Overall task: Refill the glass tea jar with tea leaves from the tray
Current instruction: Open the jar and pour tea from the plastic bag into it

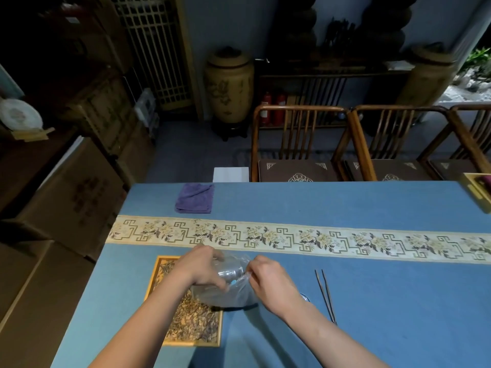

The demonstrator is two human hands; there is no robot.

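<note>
A wooden tray [159, 282] full of brown tea leaves lies on the blue table near its left front. Above its right side my left hand [202, 266] grips a clear glass jar [228, 269], tilted on its side and wrapped in a transparent plastic bag [225, 296]. My right hand [271, 282] pinches the bag's edge beside the jar's mouth. The jar is blurred and partly hidden by my fingers. A small clear glass piece [305, 298], perhaps the lid, peeks out from behind my right wrist.
Dark tweezers [325, 293] lie to the right of my hands. A folded purple cloth [195, 198] sits at the far left of the table, beyond a patterned runner [345, 240]. A wooden box [475, 191] is at the far right edge. Chairs [300, 144] stand behind.
</note>
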